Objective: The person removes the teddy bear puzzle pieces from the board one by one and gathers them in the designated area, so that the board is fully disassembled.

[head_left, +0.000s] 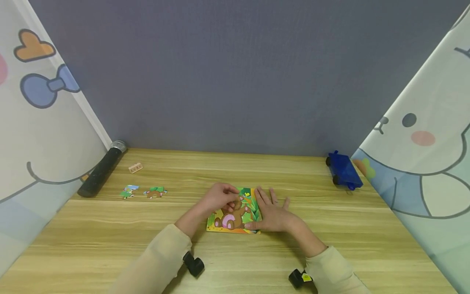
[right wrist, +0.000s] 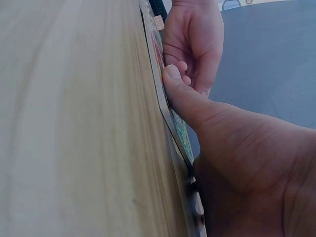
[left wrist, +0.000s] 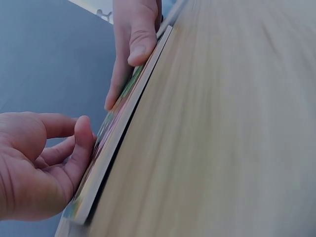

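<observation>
Left sleeve (head_left: 158, 257): right behind the fingers!
Left hand (head_left: 219, 199): curled over puzzle (head_left: 236, 221); holding? Can't tell.
Right hand (head_left: 273, 215): fingers wide, thumb on puzzle.
Pieces (head_left: 155, 192): left of fingers.

Black microphone (head_left: 101, 171) far left of the fingers (head_left: 263, 196); small tan block (head_left: 136, 168) also left, farther back than them. Blue toy cart (head_left: 344, 169) back right, 2 black wheels (head_left: 335, 179) showing. Grey panel (head_left: 235, 81) beyond; 1 cartoon-printed sheet (head_left: 44, 139) each side.
</observation>
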### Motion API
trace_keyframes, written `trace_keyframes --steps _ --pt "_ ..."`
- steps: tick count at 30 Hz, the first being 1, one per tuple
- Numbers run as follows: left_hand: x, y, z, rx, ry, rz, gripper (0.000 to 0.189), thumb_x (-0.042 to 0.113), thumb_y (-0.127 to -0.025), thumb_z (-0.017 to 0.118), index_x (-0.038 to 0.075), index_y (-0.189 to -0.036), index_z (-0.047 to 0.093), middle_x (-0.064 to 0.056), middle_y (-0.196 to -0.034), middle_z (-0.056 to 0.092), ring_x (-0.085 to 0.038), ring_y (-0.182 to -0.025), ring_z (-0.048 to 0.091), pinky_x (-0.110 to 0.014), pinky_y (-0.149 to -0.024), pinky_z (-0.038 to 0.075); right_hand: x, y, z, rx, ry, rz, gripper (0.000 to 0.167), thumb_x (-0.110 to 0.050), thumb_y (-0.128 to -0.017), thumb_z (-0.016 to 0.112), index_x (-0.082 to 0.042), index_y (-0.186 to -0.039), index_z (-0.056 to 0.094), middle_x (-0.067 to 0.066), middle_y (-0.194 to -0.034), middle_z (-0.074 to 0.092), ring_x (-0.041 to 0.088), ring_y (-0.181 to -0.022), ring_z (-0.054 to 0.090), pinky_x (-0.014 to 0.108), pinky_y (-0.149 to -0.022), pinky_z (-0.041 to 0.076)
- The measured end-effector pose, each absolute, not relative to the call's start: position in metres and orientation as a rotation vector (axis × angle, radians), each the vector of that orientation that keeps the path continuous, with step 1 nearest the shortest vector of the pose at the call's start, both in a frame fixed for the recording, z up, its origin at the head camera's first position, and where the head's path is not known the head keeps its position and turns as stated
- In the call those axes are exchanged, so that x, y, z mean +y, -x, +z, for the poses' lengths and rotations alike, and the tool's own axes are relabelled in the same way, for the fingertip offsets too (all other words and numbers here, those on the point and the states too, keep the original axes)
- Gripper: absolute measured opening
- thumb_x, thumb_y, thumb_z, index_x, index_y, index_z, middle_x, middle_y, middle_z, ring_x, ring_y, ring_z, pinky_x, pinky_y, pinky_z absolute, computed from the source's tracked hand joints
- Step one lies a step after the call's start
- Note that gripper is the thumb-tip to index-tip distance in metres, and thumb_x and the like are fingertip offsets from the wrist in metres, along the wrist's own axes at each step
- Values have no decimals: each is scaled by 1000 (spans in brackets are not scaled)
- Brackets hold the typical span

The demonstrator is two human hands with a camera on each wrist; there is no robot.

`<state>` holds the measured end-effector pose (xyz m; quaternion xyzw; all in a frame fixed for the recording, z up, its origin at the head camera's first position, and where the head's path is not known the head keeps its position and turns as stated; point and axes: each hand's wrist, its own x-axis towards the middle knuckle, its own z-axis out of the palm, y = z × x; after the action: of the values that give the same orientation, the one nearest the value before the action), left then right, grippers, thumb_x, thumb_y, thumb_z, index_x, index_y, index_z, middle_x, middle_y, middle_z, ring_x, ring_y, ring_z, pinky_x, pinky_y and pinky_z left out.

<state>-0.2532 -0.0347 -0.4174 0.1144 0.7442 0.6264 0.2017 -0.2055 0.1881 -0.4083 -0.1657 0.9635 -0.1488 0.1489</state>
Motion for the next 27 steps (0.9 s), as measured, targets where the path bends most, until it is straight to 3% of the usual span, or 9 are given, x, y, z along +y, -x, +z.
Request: trace_keyframes --steps 9,15,27 --pt "-27 250 -415 2101 -324 1715 34 10 -97 68 -8 -125 64 -7 -68 59 -11 -54 59 -24 -52 54 188 205 -408 2760 470 -467 120 -74 -84 65 -7 -162 3 11 -169 -2 46 -149 -11 84 -99 -9" --pt "-27 249 -413 2114 -297 1688 36 10 -97 68 -7 -128 63 -4 -61 52 -9 -48 50 -21 -46 44 189 205 -409 2749 473 -472 121 -74 -83 64 -7 -162 2 10 -169 -3 46 -149 -12 84 -99 -10" --pt "-28 248 -413 2021 -263 1774 38 0 -95 63 -7 -132 61 -4 -62 53 -9 -50 47 -20 -45 40 189 206 -408 2745 473 -472 120 -73 -84 65 -7 -163 4 9 -169 -1 47 -149 -12 84 -99 -11"
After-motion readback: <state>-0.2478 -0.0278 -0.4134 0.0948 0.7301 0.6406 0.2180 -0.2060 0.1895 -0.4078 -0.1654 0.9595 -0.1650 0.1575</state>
